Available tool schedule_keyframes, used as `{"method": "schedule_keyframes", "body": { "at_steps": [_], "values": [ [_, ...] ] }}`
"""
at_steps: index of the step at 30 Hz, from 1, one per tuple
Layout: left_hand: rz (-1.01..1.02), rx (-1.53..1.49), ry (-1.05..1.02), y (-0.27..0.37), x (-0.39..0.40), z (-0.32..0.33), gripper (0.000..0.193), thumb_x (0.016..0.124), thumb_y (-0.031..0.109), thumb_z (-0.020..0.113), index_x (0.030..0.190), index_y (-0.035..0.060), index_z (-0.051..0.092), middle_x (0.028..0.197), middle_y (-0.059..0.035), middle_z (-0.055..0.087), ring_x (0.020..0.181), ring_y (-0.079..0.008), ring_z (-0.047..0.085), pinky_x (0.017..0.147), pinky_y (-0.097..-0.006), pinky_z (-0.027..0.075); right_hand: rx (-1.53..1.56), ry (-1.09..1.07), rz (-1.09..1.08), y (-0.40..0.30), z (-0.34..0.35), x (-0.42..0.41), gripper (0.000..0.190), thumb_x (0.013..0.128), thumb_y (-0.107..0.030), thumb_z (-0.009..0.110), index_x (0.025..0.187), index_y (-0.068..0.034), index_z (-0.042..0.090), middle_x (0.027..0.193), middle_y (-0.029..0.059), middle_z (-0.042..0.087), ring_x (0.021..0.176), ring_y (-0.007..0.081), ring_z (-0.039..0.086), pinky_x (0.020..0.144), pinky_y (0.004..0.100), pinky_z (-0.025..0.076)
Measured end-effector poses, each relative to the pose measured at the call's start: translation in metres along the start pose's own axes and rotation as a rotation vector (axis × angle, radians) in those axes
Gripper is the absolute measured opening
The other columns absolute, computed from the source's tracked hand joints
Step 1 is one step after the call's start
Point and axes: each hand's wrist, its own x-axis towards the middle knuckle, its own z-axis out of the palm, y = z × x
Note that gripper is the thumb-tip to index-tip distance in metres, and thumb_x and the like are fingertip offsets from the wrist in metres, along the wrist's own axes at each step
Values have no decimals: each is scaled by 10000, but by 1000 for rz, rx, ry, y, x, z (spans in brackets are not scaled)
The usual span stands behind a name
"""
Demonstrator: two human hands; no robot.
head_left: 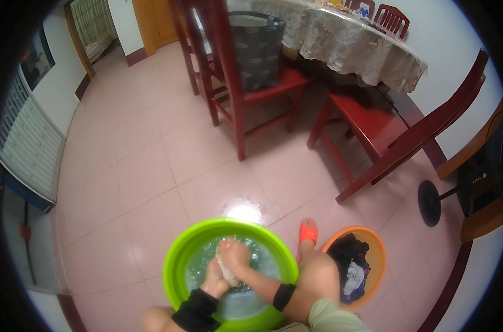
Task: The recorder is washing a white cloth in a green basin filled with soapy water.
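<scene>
A bright green plastic basin (174,249) with cloudy, bubbly water stands on the floor between my knees. Above the water my right hand (235,255) grips a wet, whitish cloth (228,274). My left hand (215,277) presses against the same cloth from the left, its fingers partly hidden. The cloth hangs down between the two hands toward the water. To the right, an orange basin (378,274) holds dark garments (347,251) and a white piece of clothing (354,278).
Beside the green basin is my foot in an orange slipper (308,233). Red wooden chairs (359,120) stand ahead, one carrying a grey bag (257,54), near a table with a lace-patterned cloth (330,37). A black round stand base (429,203) is at right. Water wets the tiles (230,203).
</scene>
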Motion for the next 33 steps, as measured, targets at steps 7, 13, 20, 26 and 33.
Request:
{"method": "schedule_keyframes", "body": {
  "at_steps": [7, 13, 20, 26, 33],
  "values": [
    [370, 652, -177, 29, 32, -79, 275, 889, 265, 407, 647, 140, 446, 584, 3, 481, 556, -164, 471, 532, -323, 413, 59, 63, -542, -30, -8, -53, 230, 791, -268, 528, 637, -97, 524, 574, 125, 528, 518, 305, 517, 474, 431, 415],
    [19, 13, -124, 6, -1, -13, 222, 882, 285, 456, 950, 89, 534, 925, -62, 577, 846, -206, 570, 755, -346, 473, 1, 122, -294, -6, 1, -1, 208, 774, -248, 534, 642, -88, 532, 607, 117, 557, 535, 299, 561, 468, 404, 438],
    [168, 109, -391, 21, 27, -85, 242, 896, 282, 411, 965, 90, 541, 938, -68, 584, 848, -227, 571, 744, -368, 472, 76, 97, -516, -32, -14, -51, 194, 776, -257, 540, 664, -99, 519, 602, 111, 544, 544, 276, 565, 466, 398, 439],
    [8, 49, -99, 5, 4, -27, 267, 901, 295, 385, 969, 92, 545, 956, -71, 585, 849, -235, 570, 757, -369, 468, -11, 44, -344, -3, -4, 7, 233, 790, -288, 539, 680, -84, 512, 590, 134, 551, 535, 301, 560, 476, 416, 435],
    [106, 73, -352, 22, 31, -84, 286, 879, 336, 422, 958, 98, 560, 967, -90, 594, 874, -259, 559, 799, -410, 450, 81, -10, -412, -31, -16, -50, 236, 807, -295, 520, 717, -77, 531, 594, 150, 563, 530, 324, 557, 484, 437, 437]
  ]
}}
